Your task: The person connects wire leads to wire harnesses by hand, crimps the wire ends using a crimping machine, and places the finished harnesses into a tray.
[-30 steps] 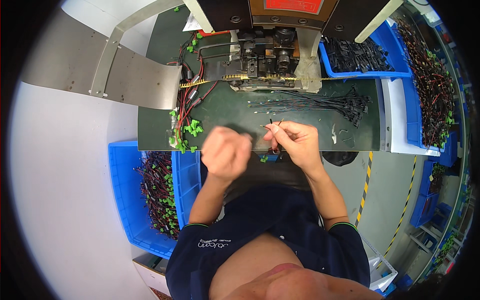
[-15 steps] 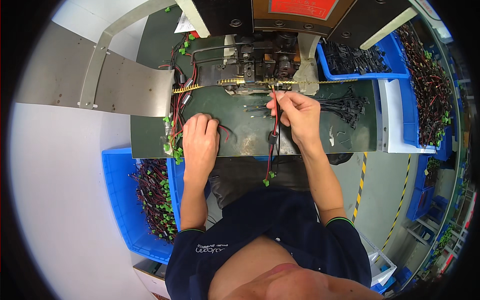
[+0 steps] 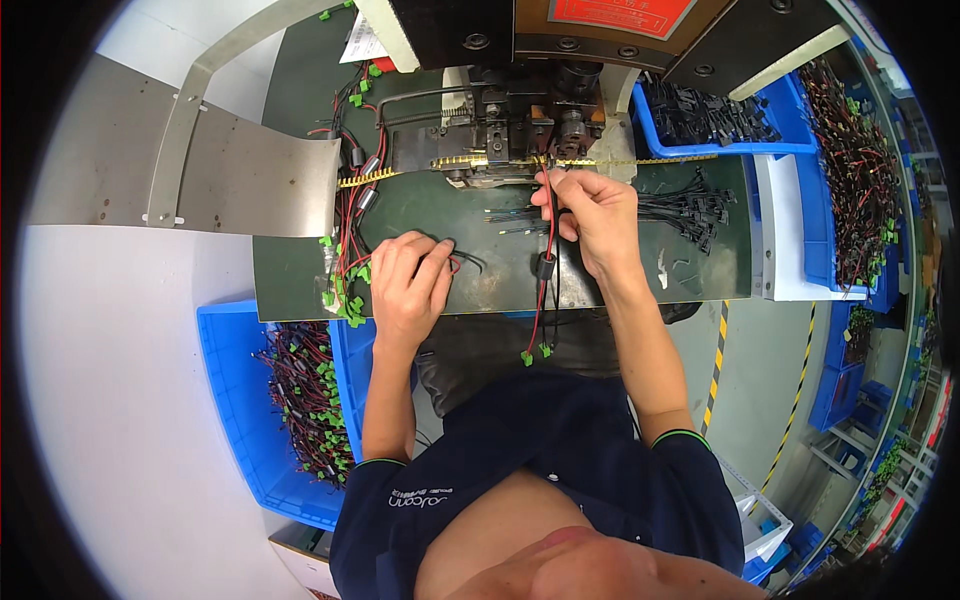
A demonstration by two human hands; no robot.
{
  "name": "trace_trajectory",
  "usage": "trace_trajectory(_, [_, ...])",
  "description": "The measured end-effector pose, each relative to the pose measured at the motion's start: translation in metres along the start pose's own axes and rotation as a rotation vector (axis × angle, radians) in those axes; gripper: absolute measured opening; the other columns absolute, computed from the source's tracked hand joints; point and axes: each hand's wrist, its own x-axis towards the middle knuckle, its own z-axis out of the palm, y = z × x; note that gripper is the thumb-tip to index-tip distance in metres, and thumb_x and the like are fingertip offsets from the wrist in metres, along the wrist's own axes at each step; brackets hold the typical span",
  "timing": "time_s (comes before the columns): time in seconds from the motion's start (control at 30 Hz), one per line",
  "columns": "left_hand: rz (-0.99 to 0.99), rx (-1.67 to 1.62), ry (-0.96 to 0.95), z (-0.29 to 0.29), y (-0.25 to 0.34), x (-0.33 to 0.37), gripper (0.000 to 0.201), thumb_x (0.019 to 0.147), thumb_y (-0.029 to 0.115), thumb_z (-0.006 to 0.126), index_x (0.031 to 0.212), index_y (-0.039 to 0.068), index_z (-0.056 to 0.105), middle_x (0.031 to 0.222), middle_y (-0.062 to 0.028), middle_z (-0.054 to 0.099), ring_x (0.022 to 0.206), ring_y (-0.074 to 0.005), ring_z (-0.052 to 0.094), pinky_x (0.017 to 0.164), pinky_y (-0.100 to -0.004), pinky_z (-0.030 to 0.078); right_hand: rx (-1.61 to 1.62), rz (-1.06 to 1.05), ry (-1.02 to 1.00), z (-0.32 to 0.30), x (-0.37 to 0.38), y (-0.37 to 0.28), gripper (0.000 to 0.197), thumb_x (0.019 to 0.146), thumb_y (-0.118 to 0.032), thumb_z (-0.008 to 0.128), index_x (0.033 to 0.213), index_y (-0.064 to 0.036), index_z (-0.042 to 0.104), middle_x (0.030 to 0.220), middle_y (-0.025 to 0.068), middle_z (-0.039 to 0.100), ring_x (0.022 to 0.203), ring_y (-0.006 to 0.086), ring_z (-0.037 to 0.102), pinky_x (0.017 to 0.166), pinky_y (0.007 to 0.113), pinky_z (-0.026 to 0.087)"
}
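Observation:
My right hand point(image 3: 600, 215) pinches a red and black wire harness point(image 3: 551, 225) close to its upper end, right at the crimping machine point(image 3: 510, 125). The harness hangs toward me over the table edge, with a black cylindrical core point(image 3: 546, 266) midway and green connectors point(image 3: 527, 357) at its lower ends. Low over the table on the left, my left hand point(image 3: 410, 285) has its fingers curled over another harness, whose red and black wire ends point(image 3: 470, 262) stick out beside the fingertips. A gold terminal strip point(image 3: 650, 161) runs through the machine. The wire tips in it are too small to make out.
Several harnesses with green connectors point(image 3: 350, 305) lie along the table's left side. Black cables point(image 3: 690, 212) are heaped right of my right hand. Blue bins stand at the lower left point(image 3: 235, 400) and upper right point(image 3: 720, 152). A curved metal sheet point(image 3: 250, 180) reaches in from the left.
My left hand has shifted slightly right, its fingers lifting and bending over the wire ends, which have turned rightward. My right hand stays at the machine with its harness.

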Motion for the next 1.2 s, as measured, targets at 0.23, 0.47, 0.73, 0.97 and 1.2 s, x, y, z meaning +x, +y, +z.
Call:
trace_trajectory(0.23, [0.050, 0.041, 0.113, 0.002, -0.001, -0.007, 0.028, 0.074, -0.003, 0.082, 0.101, 0.001, 0.075, 0.095, -0.0077, 0.066, 0.090, -0.0254, 0.065, 0.077, -0.0401, 0.050, 0.023, 0.044, 0.010, 0.001, 0.001, -0.003, 0.021, 0.099, -0.015, 0.070, 0.099, 0.0054, 0.075, 0.085, 0.0108, 0.075, 0.064, 0.0078, 0.062, 0.045, 0.018, 0.036])
trace_trajectory(0.47, [-0.164, -0.115, 0.331, -0.005, 0.008, -0.011, 0.024, 0.088, -0.012, 0.071, 0.111, -0.007, 0.072, 0.092, -0.0167, 0.071, 0.076, -0.0268, 0.069, 0.070, -0.0333, 0.057, -0.004, 0.051, 0.018, 0.000, 0.003, -0.001, 0.022, 0.100, -0.016, 0.069, 0.100, 0.0055, 0.074, 0.085, 0.0104, 0.075, 0.065, 0.0083, 0.063, 0.048, 0.019, 0.040])
trace_trajectory(0.73, [-0.375, -0.228, 0.400, -0.054, 0.032, 0.001, 0.019, 0.098, -0.009, 0.056, 0.111, -0.011, 0.069, 0.085, -0.0173, 0.072, 0.070, -0.0201, 0.068, 0.067, -0.0300, 0.055, -0.166, -0.031, -0.120, -0.035, -0.082, -0.057, 0.024, 0.104, -0.013, 0.062, 0.098, 0.0086, 0.072, 0.083, 0.0094, 0.072, 0.068, 0.0120, 0.065, 0.065, 0.026, 0.054])
trace_trajectory(0.97, [-0.489, -0.624, 0.536, -0.090, 0.037, 0.012, 0.028, 0.110, 0.009, 0.046, 0.129, -0.008, 0.057, 0.066, -0.0053, 0.056, 0.053, -0.0050, 0.035, 0.051, -0.0204, 0.028, -0.971, -0.449, 0.346, -0.186, -0.202, -0.246, 0.030, 0.105, -0.024, 0.060, 0.092, 0.0014, 0.069, 0.079, 0.0035, 0.062, 0.066, 0.0095, 0.058, 0.063, 0.023, 0.045])
trace_trajectory(1.2, [-0.369, -0.680, 0.527, -0.105, 0.047, 0.019, 0.031, 0.113, 0.019, 0.042, 0.122, -0.006, 0.059, 0.061, -0.0083, 0.054, 0.047, -0.0068, 0.035, 0.044, -0.0212, 0.027, -1.492, -0.606, 0.792, -0.313, -0.121, -0.433, 0.034, 0.107, -0.031, 0.058, 0.118, -0.0039, 0.074, 0.085, -0.0040, 0.067, 0.070, 0.0026, 0.056, 0.061, 0.020, 0.040])
